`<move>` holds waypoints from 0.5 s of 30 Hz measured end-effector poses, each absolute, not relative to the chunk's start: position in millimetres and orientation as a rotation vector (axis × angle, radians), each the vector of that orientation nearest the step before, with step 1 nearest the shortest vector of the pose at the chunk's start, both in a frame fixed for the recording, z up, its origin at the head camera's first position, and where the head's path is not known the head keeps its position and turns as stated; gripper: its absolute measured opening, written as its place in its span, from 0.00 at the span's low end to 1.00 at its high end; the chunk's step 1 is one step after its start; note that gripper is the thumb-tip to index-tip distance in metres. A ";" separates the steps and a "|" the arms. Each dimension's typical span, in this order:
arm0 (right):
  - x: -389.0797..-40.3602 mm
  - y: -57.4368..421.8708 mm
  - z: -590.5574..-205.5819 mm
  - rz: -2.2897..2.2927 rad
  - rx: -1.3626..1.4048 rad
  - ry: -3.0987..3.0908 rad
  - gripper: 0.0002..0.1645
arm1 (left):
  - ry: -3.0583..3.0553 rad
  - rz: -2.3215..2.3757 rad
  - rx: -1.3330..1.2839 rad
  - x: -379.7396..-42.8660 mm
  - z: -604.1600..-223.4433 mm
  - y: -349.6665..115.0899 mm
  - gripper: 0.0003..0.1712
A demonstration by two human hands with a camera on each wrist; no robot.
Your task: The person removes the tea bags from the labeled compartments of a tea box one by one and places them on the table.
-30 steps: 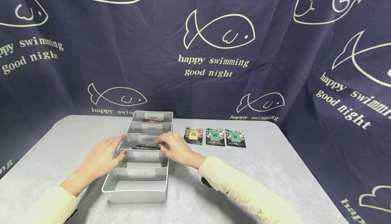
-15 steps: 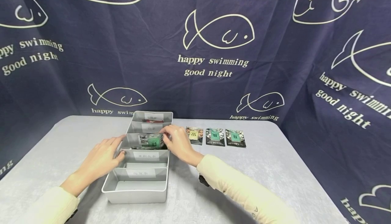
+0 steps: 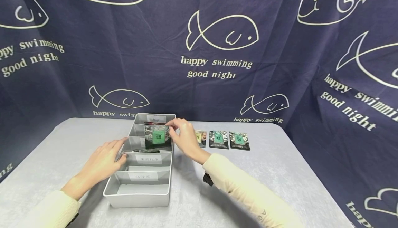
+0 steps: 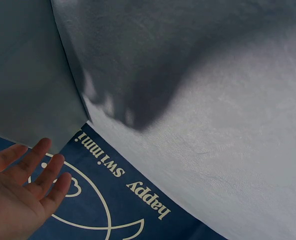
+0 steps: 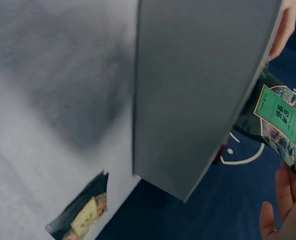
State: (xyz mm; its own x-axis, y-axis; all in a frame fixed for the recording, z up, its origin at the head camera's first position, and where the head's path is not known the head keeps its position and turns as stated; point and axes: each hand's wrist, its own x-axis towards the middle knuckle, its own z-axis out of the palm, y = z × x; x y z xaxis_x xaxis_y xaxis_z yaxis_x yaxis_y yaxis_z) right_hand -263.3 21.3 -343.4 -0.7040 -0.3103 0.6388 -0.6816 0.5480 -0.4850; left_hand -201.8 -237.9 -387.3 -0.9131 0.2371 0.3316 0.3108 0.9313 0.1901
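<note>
My right hand [image 3: 186,140] pinches a tea sachet [image 3: 158,137] by its upper right corner. The sachet is dark with a green label and hangs upright over the middle compartment of a long grey divided box [image 3: 136,200]. The right wrist view shows the same sachet [image 5: 280,117] above the box's rim, fingertips at its corner. On the box's left side my left hand [image 3: 104,157] rests at the rim, fingers extended; its straight, spread fingers [image 4: 49,175] also show in the left wrist view. More dark sachets [image 3: 146,151] lie low in the middle compartment.
Right of the box lie a yellow-labelled sachet [image 3: 201,139] and two green-labelled sachets [image 3: 219,139], in a row on the pale table [image 3: 248,186]. Red packaging [image 3: 155,123] sits in the farthest compartment. White paper labels [image 3: 149,159] mark the dividers. A dark blue fish-print curtain [image 3: 168,48] stands behind.
My right hand has risen from inside the middle compartment, drawing the green-labelled sachet up above the rim. The left hand has stayed at the box's left side.
</note>
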 end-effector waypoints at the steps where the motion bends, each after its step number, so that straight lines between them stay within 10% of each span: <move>1: -263.6 22.5 -341.4 1.018 0.797 -2.294 0.11 | -2.784 -0.345 -0.404 -201.8 -387.2 -238.1 0.32; 15: -273.9 60.4 -323.6 1.056 0.735 -2.219 0.11 | -2.769 -0.347 -0.403 -201.6 -387.5 -238.7 0.31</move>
